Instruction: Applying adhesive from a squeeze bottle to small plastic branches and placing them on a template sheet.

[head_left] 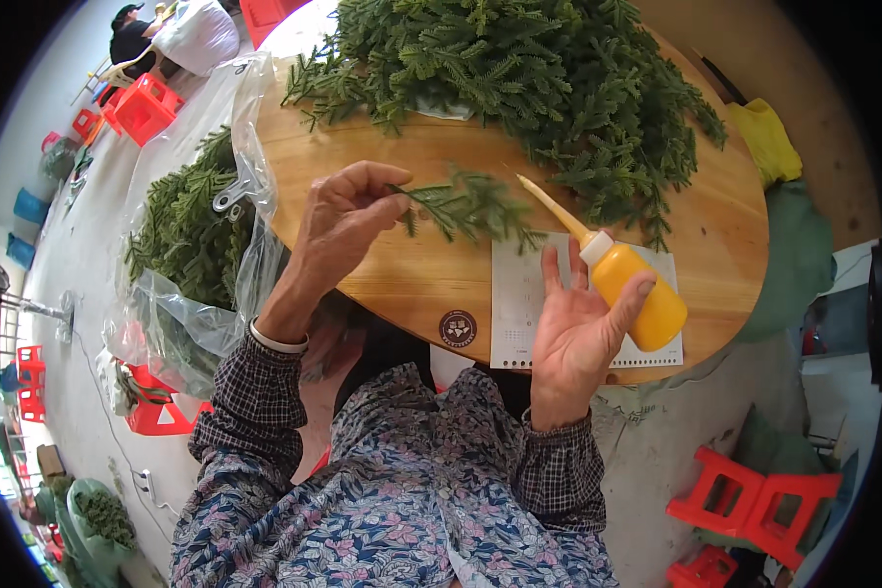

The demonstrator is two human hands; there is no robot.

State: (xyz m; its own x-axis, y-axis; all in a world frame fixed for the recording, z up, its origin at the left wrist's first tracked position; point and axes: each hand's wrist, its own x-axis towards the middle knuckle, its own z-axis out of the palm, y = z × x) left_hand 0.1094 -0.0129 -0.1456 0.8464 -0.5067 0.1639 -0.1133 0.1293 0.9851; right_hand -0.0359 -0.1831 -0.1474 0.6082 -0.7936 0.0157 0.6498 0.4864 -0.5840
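My left hand (348, 220) pinches the stem end of a green artificial pine sprig (475, 204), held over the wooden table with its tips pointing right and slightly blurred. In my right hand (583, 328), palm turned up, lies a yellow squeeze bottle (645, 302) with a white collar and a long tapered nozzle. The nozzle points up and left, its tip close to the sprig; I cannot tell whether they touch. Beneath the bottle, a white spiral-punched calendar sheet (514, 323) rests at the table's near edge.
A large heap of pine sprigs (480, 69) covers the far side of the round table (382, 284). To the left, a clear plastic bag (181, 328) holds more greenery. Red stools (755, 500) stand on the floor. Another person (132, 39) sits far left beside a white sack.
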